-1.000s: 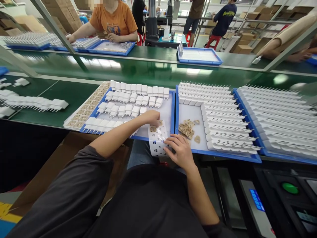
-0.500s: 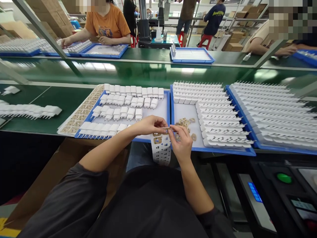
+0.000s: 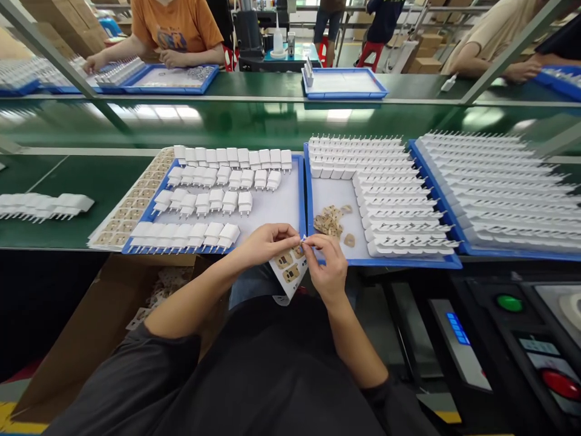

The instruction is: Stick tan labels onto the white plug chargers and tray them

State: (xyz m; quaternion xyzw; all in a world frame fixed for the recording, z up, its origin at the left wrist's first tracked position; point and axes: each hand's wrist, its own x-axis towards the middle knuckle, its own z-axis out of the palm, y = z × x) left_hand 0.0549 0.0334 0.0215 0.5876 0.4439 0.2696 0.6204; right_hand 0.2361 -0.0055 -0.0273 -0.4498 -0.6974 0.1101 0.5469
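A white sheet with tan stickers (image 3: 290, 274) hangs below my hands in front of the trays. My left hand (image 3: 275, 241) pinches its upper edge. Fingertips of my right hand (image 3: 327, 266) are pressed together at the same edge, almost touching the left ones; whatever small piece they hold is hidden. Loose tan pieces (image 3: 330, 221) lie in the right-hand blue tray (image 3: 310, 200), just beyond my right hand. White plug adapters (image 3: 195, 234) stand in rows in the left-hand blue tray (image 3: 300, 188).
Another tray of white adapters (image 3: 508, 194) is at the right. A stack of sticker sheets (image 3: 136, 203) lies at the left. A cardboard box (image 3: 91, 327) is below the bench. Across the green belt (image 3: 245, 121), a person in an orange shirt (image 3: 177, 30) sits beside trays.
The sheet is now tilted and hangs shorter between my hands. The view has shifted slightly, showing more of the box below the bench.
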